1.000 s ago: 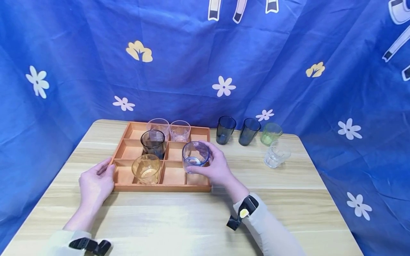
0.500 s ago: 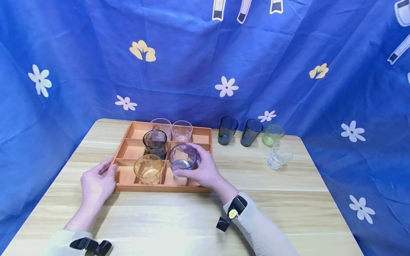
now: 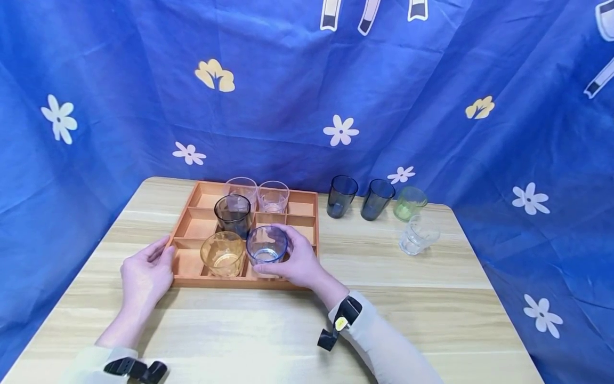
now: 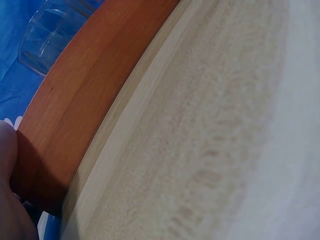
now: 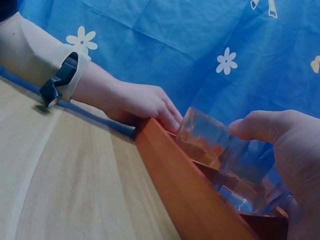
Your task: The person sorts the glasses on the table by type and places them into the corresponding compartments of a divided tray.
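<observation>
My right hand (image 3: pixel 301 260) grips a clear blue-tinted glass (image 3: pixel 265 246), fingers behind it and thumb in front. The glass stands upright in a front-row compartment of the reddish-brown wooden divided tray (image 3: pixel 216 282). Right beside it is an amber glass (image 3: pixel 222 255), with a dark grey glass (image 3: pixel 233 214) behind. Two pale pink glasses, one left (image 3: pixel 242 191) and one right (image 3: pixel 273 198), occupy the back row. My left hand (image 3: pixel 146 272) holds the tray's left side near the front corner. In the right wrist view, the blue-tinted glass (image 5: pixel 247 172) sits low behind the tray wall (image 5: pixel 185 185).
Right of the tray stand two dark tumblers, one nearer (image 3: pixel 342 196) and one farther right (image 3: pixel 377 199), then a green glass (image 3: pixel 410 203). A clear faceted glass (image 3: pixel 419 234) stands in front of the green one. Blue patterned cloth (image 3: pixel 288 80) surrounds the wooden table (image 3: pixel 240 336).
My right hand has carried the blue-tinted glass leftward and then down into the front-row compartment beside the amber glass. My left hand has stayed at the tray's side.
</observation>
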Demonstrator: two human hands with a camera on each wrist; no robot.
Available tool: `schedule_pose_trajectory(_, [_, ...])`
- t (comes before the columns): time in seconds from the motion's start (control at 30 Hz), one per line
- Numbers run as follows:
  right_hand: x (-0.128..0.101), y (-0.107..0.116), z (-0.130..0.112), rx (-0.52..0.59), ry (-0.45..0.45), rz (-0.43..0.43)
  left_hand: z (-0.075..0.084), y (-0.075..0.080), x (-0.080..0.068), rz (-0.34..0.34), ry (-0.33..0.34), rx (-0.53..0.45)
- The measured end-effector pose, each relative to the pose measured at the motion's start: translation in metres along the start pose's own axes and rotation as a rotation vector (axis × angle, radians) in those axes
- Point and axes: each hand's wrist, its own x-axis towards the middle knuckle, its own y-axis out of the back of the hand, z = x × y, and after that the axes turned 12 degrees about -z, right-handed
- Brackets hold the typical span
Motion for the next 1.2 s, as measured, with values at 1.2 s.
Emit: schedule_pose_trajectory(1.2, [-0.0019,0.0049,-0.0023,-0.233,-0.122,-0.062,0.0027,0.0001,0.0005,-0.011,0.039,-0.024])
